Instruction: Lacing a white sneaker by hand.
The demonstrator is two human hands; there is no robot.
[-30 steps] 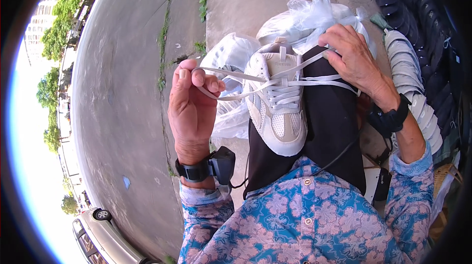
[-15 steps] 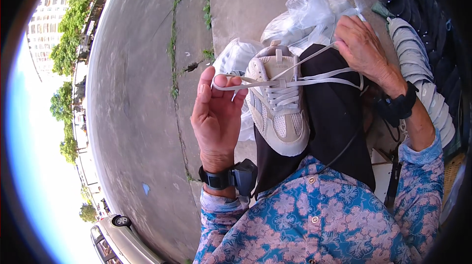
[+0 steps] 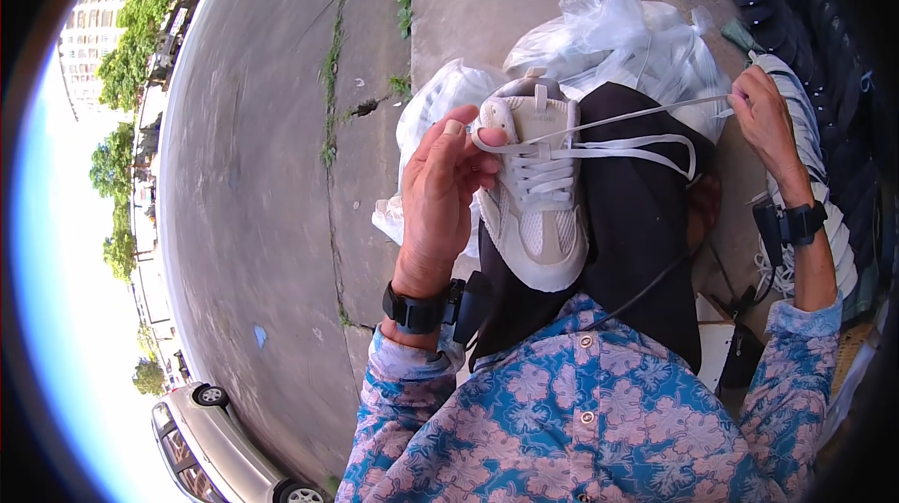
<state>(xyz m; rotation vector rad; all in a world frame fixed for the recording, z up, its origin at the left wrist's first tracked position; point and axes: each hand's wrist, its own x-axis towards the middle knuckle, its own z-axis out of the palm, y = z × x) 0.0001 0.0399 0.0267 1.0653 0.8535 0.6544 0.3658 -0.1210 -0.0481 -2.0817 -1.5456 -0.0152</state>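
A beige and white sneaker [image 3: 536, 236] rests on my lap, its toe toward me. The pale flat shoelace [image 3: 646, 116] is threaded through its lower eyelets. My left hand [image 3: 440, 184] is at the sneaker's upper left side, fingers curled, with the lace looped round a finger. Out to the right, my right hand [image 3: 768, 124] pinches the lace's end and holds that strand stretched across the tongue. A second, slack loop of lace lies over my dark trouser leg [image 3: 632, 213].
White plastic bags [image 3: 599, 44] with pale contents lie beyond my knees. At the right stand a stack of pale shoe-like pieces [image 3: 815, 175] and a row of black ones [image 3: 805, 25]. A silver car [image 3: 220, 451] is parked at lower left on the concrete [image 3: 253, 175].
My right hand has moved right and a little down, drawing the lace strand longer. My left hand has moved right, close against the sneaker, and the loop round its finger has become smaller.
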